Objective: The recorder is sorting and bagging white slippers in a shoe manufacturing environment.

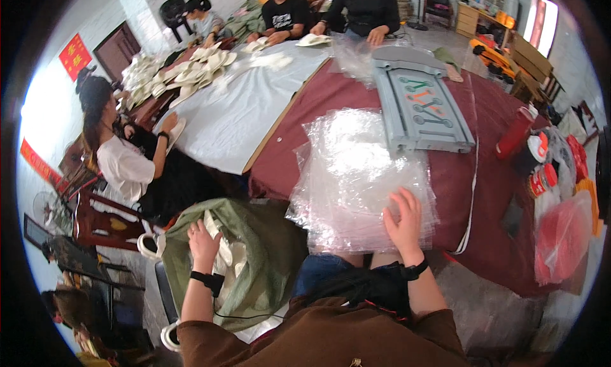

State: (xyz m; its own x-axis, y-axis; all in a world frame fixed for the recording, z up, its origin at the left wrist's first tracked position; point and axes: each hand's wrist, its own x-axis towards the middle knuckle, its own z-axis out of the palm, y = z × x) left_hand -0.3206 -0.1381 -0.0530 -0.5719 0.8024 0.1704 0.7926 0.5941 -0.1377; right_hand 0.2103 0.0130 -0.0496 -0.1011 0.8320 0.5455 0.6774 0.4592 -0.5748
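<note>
My left hand [203, 243] is over the mouth of a green woven sack [270, 239], beside the white slippers [223, 255] inside it. Its thumb stands apart from its curled fingers, and I see nothing held between them. On the table, my right hand [405, 220] rests open on a stack of clear plastic bags [347, 182], fingers spread. Beyond the bags lies a grey plastic folding stool [420, 103] with green and orange shapes on its panel.
A dark red cloth [277, 169] covers my table; a grey-white sheet [229, 122] covers the adjoining one, with a slipper pile [197, 74]. Several people work around it. At right are a red bottle [517, 131], a jar [542, 179] and plastic bags. A wooden chair [105, 220] stands left.
</note>
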